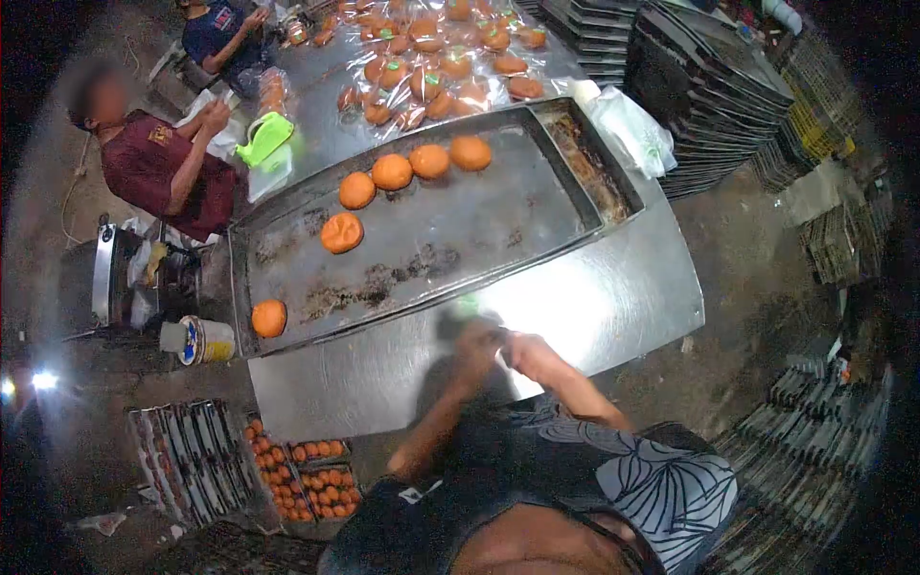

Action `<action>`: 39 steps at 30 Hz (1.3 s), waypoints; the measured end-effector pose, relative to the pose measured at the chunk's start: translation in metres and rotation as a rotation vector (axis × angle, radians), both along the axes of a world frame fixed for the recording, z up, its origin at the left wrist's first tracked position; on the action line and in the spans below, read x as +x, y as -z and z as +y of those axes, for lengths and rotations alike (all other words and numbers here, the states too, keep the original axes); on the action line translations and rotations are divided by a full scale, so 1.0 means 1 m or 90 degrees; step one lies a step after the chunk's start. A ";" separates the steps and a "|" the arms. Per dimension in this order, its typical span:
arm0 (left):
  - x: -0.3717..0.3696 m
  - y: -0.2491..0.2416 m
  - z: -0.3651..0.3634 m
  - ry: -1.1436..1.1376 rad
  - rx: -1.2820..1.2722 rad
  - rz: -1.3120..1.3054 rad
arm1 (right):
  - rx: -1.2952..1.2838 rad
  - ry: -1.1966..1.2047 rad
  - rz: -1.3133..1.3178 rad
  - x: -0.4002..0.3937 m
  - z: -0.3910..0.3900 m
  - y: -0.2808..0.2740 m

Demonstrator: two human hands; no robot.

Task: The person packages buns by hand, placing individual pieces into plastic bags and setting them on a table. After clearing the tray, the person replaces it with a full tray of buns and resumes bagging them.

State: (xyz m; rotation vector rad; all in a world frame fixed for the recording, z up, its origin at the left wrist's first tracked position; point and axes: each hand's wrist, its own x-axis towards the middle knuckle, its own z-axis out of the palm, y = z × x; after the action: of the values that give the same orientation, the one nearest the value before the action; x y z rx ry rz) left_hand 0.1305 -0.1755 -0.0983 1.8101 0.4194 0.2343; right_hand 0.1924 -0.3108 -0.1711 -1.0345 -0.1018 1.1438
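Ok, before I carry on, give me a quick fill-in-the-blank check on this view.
1. The large tray holds ____ loose buns (number).
2. The plastic item beside the person in the maroon shirt is bright ____ (colour).
3. The left hand and right hand are ____ the wearer's body than the tray is (nearer to / farther from).

Missing words: six; green; nearer to

Beneath left hand [473,351] and right hand [535,357]: table [355,398]. Ahead of them: tray [479,216], six buns [392,172] in it. Beyond tray: bagged buns [425,82]. Left of hands: bucket [217,342]. Ahead, right: stacked trays [661,86].
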 end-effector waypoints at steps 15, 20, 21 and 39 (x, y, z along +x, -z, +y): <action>-0.064 -0.038 0.192 -0.556 -0.485 -0.509 | -0.310 0.000 -1.243 0.170 0.288 -0.093; -0.114 -0.046 0.210 -0.622 -0.581 -0.614 | -0.342 -0.173 -1.322 0.246 0.313 -0.049; -0.126 -0.039 0.218 -0.611 -0.552 -0.655 | -0.302 -0.013 -1.387 0.230 0.306 -0.045; -0.064 -0.067 0.162 -0.579 -0.679 -0.622 | -0.037 -0.344 -1.174 0.074 0.232 -0.074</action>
State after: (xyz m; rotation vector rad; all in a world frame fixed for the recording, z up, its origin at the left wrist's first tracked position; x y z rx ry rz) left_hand 0.0661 -0.0136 -0.0312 0.2500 0.4793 1.1927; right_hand 0.2665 -0.0791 -0.0973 -1.8609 -1.8699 0.2585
